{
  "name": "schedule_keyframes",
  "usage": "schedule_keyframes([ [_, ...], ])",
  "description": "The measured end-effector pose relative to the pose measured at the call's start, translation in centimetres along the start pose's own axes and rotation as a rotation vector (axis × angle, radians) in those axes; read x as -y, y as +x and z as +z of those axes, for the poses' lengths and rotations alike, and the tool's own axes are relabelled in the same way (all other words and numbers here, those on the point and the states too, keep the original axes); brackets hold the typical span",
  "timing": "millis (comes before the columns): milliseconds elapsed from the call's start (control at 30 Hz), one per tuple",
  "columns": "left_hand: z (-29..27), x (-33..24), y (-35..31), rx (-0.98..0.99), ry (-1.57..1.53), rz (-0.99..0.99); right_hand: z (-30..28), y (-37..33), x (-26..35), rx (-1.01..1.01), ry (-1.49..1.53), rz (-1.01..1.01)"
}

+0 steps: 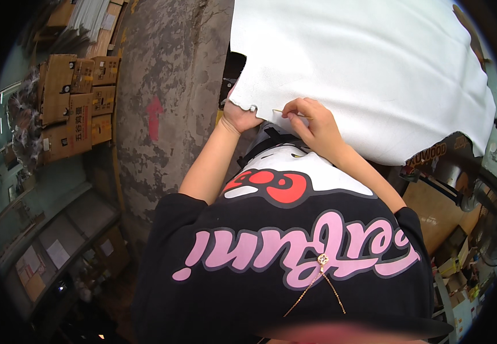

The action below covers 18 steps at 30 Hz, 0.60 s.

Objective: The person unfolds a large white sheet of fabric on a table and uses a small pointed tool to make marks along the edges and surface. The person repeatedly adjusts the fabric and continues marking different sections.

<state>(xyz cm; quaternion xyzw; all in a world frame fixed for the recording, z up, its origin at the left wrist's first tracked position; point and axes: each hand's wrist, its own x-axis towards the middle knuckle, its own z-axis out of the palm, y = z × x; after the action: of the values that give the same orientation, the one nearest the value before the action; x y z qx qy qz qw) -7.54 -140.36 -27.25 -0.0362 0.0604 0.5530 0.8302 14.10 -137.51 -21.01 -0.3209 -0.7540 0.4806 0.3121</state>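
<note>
A large white sheet that looks like leather [340, 63] spreads out in front of me, its near left edge ragged. At that edge is my left hand [239, 117], partly under the sheet. Its fingers are mostly hidden there, so their grip does not show. Just above the sheet's near part, my right hand [315, 123] is closed in a pinch. A thin yellowish stick [278, 110] juts from between its thumb and fingers, the tip pointing left over the white surface close to the ragged edge.
To the left runs a worn grey floor [171, 74] with a faded red arrow [154, 117]. Cardboard boxes [79, 112] are stacked beyond it. Under the sheet's right edge lies a dark printed box [432, 152], near a round metal fan-like thing [486, 189].
</note>
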Motion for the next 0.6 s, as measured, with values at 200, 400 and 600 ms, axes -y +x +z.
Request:
schedule_keyframes([
  [200, 0.5, 0.0, 0.2, -0.041, 0.032, -0.01, -0.7, -0.3, -0.2, -0.106, -0.192, -0.021],
  [400, 0.4, 0.0, 0.1, -0.08, 0.141, 0.01, -3.1, -0.8, -2.1, -0.138, 0.372, 0.258],
  [600, 0.0, -0.4, -0.1, -0.005, 0.069, -0.037, -11.3, -2.5, -4.9, -0.733, 0.469, 0.302],
])
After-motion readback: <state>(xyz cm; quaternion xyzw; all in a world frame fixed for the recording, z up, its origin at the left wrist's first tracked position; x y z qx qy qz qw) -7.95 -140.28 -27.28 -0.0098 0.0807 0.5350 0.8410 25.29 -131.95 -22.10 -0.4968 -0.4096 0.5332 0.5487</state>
